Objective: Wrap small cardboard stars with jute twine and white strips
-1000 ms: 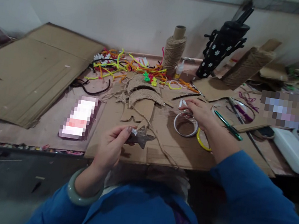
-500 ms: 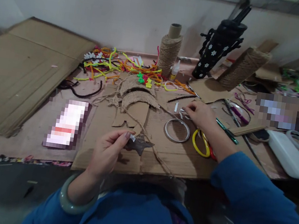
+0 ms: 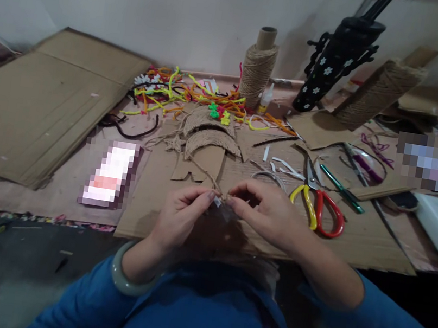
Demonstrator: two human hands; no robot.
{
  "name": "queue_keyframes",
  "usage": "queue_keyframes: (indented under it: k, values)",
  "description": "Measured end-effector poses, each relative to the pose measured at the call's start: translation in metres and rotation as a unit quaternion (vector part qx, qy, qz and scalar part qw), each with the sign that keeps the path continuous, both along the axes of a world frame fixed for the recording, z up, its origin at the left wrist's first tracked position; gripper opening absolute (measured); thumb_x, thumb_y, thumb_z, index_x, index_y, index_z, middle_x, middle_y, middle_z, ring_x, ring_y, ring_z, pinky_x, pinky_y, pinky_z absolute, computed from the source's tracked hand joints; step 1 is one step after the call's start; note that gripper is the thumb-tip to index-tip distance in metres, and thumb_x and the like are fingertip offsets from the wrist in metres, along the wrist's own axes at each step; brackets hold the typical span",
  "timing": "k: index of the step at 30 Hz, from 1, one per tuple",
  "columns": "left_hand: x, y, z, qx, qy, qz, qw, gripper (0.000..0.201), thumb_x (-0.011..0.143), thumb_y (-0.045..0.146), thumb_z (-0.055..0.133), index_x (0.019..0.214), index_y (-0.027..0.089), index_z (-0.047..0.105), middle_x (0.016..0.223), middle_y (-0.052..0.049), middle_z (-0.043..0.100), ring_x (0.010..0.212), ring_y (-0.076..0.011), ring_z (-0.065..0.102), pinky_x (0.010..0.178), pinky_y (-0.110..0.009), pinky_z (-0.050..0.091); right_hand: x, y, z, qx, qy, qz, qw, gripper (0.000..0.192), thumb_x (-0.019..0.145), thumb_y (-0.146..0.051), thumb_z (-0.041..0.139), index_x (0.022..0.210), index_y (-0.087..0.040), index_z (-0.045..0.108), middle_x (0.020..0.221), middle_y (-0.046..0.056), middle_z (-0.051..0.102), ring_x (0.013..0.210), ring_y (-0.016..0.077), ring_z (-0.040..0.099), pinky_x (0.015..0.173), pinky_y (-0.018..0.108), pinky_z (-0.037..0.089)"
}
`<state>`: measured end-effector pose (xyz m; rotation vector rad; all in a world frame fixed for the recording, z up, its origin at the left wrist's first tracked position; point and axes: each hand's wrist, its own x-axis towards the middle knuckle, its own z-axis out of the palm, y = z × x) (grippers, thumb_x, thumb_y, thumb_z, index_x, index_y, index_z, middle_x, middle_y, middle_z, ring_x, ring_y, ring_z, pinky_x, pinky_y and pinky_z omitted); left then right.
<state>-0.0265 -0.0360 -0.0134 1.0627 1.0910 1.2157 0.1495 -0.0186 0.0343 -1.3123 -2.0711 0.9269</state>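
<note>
My left hand (image 3: 179,210) is closed in a pinch on a small dark star cutout, blurred now, with a bit of white strip (image 3: 217,202) at its edge. Close beside it, my right hand (image 3: 272,210) pinches the jute twine (image 3: 206,172) over the star. That twine comes down from a crescent wrapped in jute (image 3: 215,140). A second jute crescent (image 3: 209,119) lies behind it, with small green, red and yellow flowers on top. Notched cardboard (image 3: 202,164) shows under the crescents. The fingertips partly hide the star and the twine's end.
Scissors (image 3: 313,192) with yellow and red handles, white strips (image 3: 288,169), a tape ring (image 3: 268,177) and a green pen (image 3: 341,188) lie right on a cardboard sheet (image 3: 376,242). Behind stand twine spools (image 3: 258,71), a glue bottle (image 3: 266,98) and a black vase (image 3: 328,65). Left is a phone (image 3: 112,175).
My right hand has moved left from the white strips to my left hand and now pinches the twine at the star. The view has shifted slightly, and the scissors show fully.
</note>
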Motion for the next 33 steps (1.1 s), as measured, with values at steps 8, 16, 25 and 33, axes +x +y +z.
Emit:
queue_keyframes:
  k: [8,16,25,33]
  values:
    - [0.002,-0.004,0.004,-0.079,-0.109,-0.051,0.99,0.031,0.069,0.045,0.072,0.083,0.017,0.075,0.073,-0.005,0.069,0.065,-0.0147,0.06,0.056,-0.023,0.048,-0.003,0.001,-0.016,-0.092,0.169,-0.043,0.98,0.016,0.079,-0.031,0.056,0.07,-0.018,0.059,0.058,-0.004,0.055,0.053,0.0096,0.047,0.051,0.022,0.037]
    - [0.005,-0.002,0.003,-0.08,-0.099,-0.073,0.989,0.018,0.068,0.031,0.076,0.077,0.016,0.073,0.067,-0.001,0.066,0.06,-0.0095,0.056,0.057,-0.019,0.044,-0.011,-0.005,-0.017,-0.071,0.17,-0.068,0.98,0.012,0.079,-0.026,0.056,0.071,-0.018,0.06,0.06,-0.002,0.058,0.054,0.0101,0.05,0.05,0.022,0.038]
    - [0.002,-0.003,0.002,-0.071,-0.102,-0.083,0.989,0.021,0.071,0.037,0.071,0.077,0.017,0.072,0.064,-0.001,0.063,0.058,-0.0102,0.053,0.056,-0.021,0.043,-0.013,-0.007,-0.022,-0.042,0.152,-0.077,0.984,0.012,0.081,-0.028,0.056,0.073,-0.02,0.06,0.063,-0.002,0.06,0.057,0.0115,0.054,0.052,0.023,0.04]
    - [0.001,-0.004,0.005,-0.064,-0.067,-0.059,0.994,0.014,0.072,0.031,0.07,0.073,0.017,0.07,0.063,0.0,0.063,0.055,-0.0094,0.052,0.053,-0.02,0.042,-0.007,-0.011,-0.015,-0.033,0.114,-0.037,0.992,0.027,0.09,-0.034,0.044,0.077,-0.019,0.062,0.064,-0.001,0.061,0.061,0.0126,0.057,0.055,0.024,0.042]
